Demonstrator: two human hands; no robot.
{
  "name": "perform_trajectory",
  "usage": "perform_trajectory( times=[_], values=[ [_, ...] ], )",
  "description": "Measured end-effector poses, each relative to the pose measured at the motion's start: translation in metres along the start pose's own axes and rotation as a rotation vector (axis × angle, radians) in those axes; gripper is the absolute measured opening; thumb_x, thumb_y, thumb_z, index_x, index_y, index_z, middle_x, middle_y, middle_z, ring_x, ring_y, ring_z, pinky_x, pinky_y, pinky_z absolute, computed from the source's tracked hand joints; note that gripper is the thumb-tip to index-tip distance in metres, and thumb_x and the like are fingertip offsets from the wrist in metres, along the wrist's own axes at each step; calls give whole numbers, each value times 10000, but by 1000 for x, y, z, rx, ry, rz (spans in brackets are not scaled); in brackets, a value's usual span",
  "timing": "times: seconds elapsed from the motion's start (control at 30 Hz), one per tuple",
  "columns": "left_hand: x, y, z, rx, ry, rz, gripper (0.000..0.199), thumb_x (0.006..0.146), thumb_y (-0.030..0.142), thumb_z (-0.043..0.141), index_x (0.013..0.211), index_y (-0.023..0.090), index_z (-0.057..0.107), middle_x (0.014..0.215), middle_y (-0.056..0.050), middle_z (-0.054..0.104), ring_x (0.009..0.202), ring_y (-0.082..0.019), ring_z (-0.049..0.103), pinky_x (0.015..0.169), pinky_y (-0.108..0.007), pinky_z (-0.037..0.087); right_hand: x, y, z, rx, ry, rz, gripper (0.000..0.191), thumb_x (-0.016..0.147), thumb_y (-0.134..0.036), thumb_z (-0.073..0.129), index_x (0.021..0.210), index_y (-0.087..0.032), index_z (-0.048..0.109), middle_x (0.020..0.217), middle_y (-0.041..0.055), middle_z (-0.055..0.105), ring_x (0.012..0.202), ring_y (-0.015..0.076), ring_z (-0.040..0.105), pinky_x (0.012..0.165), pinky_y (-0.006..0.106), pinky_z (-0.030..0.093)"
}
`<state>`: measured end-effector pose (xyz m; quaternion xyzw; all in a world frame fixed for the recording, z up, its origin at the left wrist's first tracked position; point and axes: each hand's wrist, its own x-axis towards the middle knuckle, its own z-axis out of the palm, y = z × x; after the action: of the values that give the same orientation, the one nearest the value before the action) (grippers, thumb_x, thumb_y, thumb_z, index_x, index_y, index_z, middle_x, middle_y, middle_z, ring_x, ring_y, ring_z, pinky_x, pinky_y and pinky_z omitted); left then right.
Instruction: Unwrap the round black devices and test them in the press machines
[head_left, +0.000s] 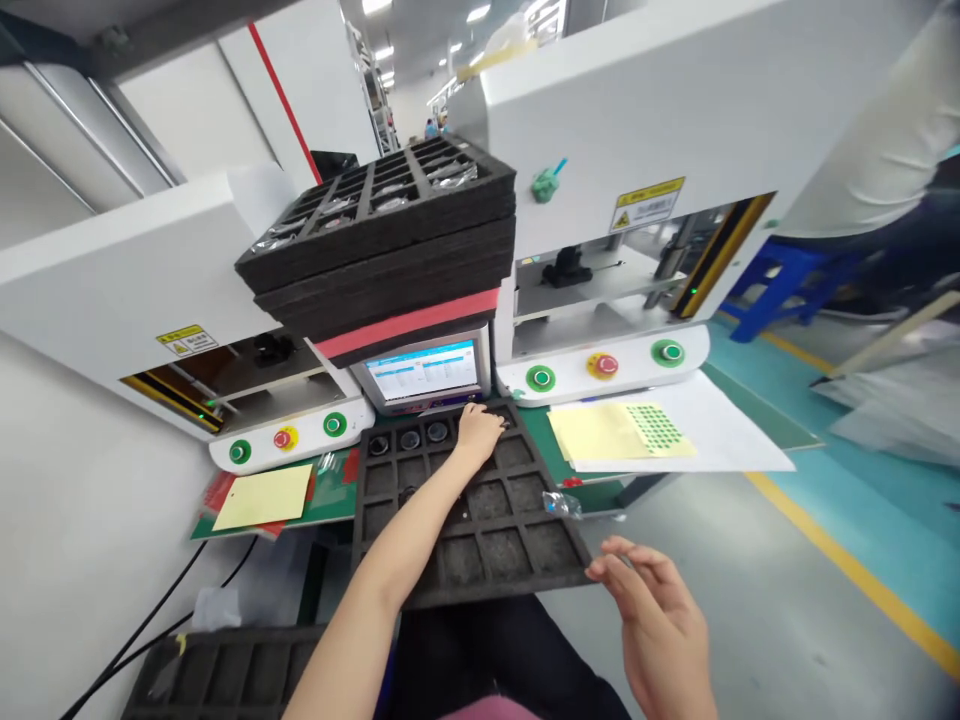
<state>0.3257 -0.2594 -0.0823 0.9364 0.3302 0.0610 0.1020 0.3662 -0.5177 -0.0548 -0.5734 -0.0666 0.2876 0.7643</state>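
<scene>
Black foam tray [504,555] sits in front of me, tilted in view, its far edge just below the monitor [426,370]. Round dark parts [410,439] lie in far-row compartments, left side. My left hand [478,436] is over that same row, right of them, fingers bent down; can't tell if they pinch anything, the fingertips are hidden. My right hand [664,622] is at the near right corner, fingers loosely curled, palm open, nothing clearly in it; fingertips look to be at the tray edge, maybe touching. Small clear bag [562,504] on the tray's right edge.

Further out: stack of foam trays [390,250] above the monitor, clear-wrapped items in the top one. White machines either side, left machine [142,255] and right machine [637,110], with green and red buttons. Yellow sheets [596,433] right, yellow sheet [262,497] left. Another foam tray [247,675] lower left. Person's pale sleeve [874,165] far right, near a blue stool [787,280].
</scene>
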Motion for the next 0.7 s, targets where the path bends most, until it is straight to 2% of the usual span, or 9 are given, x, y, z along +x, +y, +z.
perform_trajectory(
  times=[0.13, 0.23, 0.37, 0.47, 0.53, 0.6, 0.7],
  values=[
    [-20, -9, -10, -30, -82, 12, 286, 903, 308, 642, 1147, 158, 640, 1276, -97, 623, 1190, -247, 584, 1041, -507, 453, -3, 4, -3, -85, -64, -17, 373, 652, -446, 783, 757, -212, 511, 823, -3, 634, 577, 116, 599, 597, 282, 509],
    [-53, -17, -20, -52, -36, -50, 284, 919, 215, 598, 1193, 155, 641, 1359, -118, 597, 1288, -247, 529, 1116, -480, 384, -11, 9, -5, -174, -130, -68, 333, 729, -449, 729, 794, -221, 496, 838, -3, 628, 595, 114, 597, 620, 286, 514],
    [-107, -25, -33, -73, 47, -159, 271, 924, 169, 549, 1164, 159, 674, 1292, -108, 659, 1232, -217, 586, 1098, -388, 415, -5, 14, -7, -376, -241, -214, 264, 810, -455, 648, 834, -232, 510, 830, 20, 661, 624, 153, 629, 638, 318, 532],
    [-147, -32, -39, -83, 103, -248, 243, 911, 177, 561, 1116, 177, 692, 1261, -90, 679, 1198, -221, 609, 1071, -388, 444, 28, 17, 8, -602, -424, -346, 292, 774, -478, 659, 920, -227, 629, 933, 96, 718, 838, 275, 689, 797, 437, 540],
    [-171, -38, -40, -78, 150, -332, 254, 918, 180, 542, 1131, 162, 679, 1261, -116, 670, 1198, -243, 604, 1064, -417, 451, 61, 21, 28, -726, -533, -441, 372, 759, -512, 649, 989, -221, 655, 1107, 139, 706, 1058, 353, 649, 952, 519, 479],
    [-191, -45, -38, -76, 176, -402, 281, 897, 187, 578, 1162, 138, 659, 1265, -150, 656, 1194, -272, 600, 1050, -445, 461, 93, 30, 51, -819, -647, -514, 416, 785, -527, 624, 1052, -209, 650, 1242, 151, 661, 1215, 360, 574, 1063, 521, 411],
    [-209, -51, -33, -89, 173, -447, 372, 810, 184, 699, 1176, 140, 647, 1274, -157, 644, 1182, -298, 595, 1032, -462, 475, 128, 51, 78, -949, -779, -575, 465, 835, -525, 615, 1135, -170, 636, 1307, 173, 620, 1249, 328, 558, 1109, 503, 378]
  ],
)
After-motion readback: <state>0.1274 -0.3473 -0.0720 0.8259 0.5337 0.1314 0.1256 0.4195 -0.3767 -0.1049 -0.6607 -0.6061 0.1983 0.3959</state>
